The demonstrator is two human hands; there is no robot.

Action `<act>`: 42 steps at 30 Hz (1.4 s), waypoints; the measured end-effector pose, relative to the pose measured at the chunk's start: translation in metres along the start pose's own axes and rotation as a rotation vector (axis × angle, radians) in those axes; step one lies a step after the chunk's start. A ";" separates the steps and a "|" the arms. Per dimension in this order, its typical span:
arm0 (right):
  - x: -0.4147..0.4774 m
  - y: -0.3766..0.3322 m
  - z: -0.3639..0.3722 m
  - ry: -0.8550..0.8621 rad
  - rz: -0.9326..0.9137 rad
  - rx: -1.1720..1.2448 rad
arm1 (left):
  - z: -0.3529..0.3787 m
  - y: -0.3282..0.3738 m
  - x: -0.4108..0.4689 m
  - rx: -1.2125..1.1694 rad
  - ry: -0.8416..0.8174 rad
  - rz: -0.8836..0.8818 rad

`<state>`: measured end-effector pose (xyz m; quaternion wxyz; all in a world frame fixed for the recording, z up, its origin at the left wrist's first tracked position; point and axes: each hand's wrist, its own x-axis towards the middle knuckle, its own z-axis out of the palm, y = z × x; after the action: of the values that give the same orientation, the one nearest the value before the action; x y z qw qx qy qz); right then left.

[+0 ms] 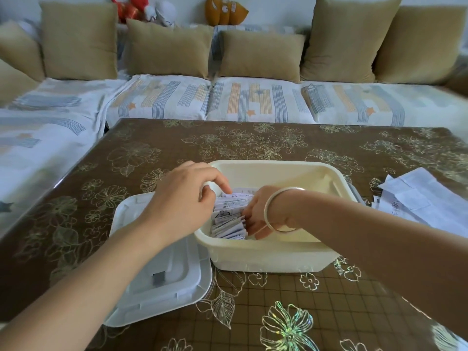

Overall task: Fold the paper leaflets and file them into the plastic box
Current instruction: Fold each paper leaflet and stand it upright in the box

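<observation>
A sofa (pixel 253 102) with a striped, star-printed cover runs across the top of the frame. Tan cushions (pixel 167 49) stand along its back and plush toys (pixel 225 11) sit behind them at the upper edge. In front of it is a counter (pixel 329 300) under a glossy brown cloth printed with pale flowers.

A cream plastic box (pixel 266 257) stands open at the centre of the frame. Its white lid (pixel 157 287) lies flat on the counter just to the left, touching the box's lower left corner. Inside the left part of the box, a row of folded leaflets (pixel 228 219) stands on edge, packed close together. A loose heap of unfolded leaflets (pixel 417 196) lies at the right edge of the frame, well apart from the box.

The left hand (pixel 179 206) hangs over the box's left rim. Its fingers (pixel 222 182) are curled, and the index reaches down to the tops of the leaflets at the far end of the row. Whether it pinches one cannot be told. The right hand (pixel 258 211), with a pale bangle (pixel 283 190) on its wrist, is down inside the box. Its fingers are extended against the right ends of the folded leaflets, pressing on them without closing round any.
</observation>
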<state>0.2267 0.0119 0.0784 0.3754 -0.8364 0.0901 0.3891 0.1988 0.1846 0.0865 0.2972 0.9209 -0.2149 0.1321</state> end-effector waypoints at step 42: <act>-0.146 0.256 0.151 0.812 -0.747 -0.391 | 0.085 0.087 -0.241 -0.183 -0.191 -0.089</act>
<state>-0.0740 -0.0830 -0.0222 0.2613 -0.9473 -0.1475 -0.1121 -0.0432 0.1467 -0.0273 0.3639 0.9069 -0.2122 0.0105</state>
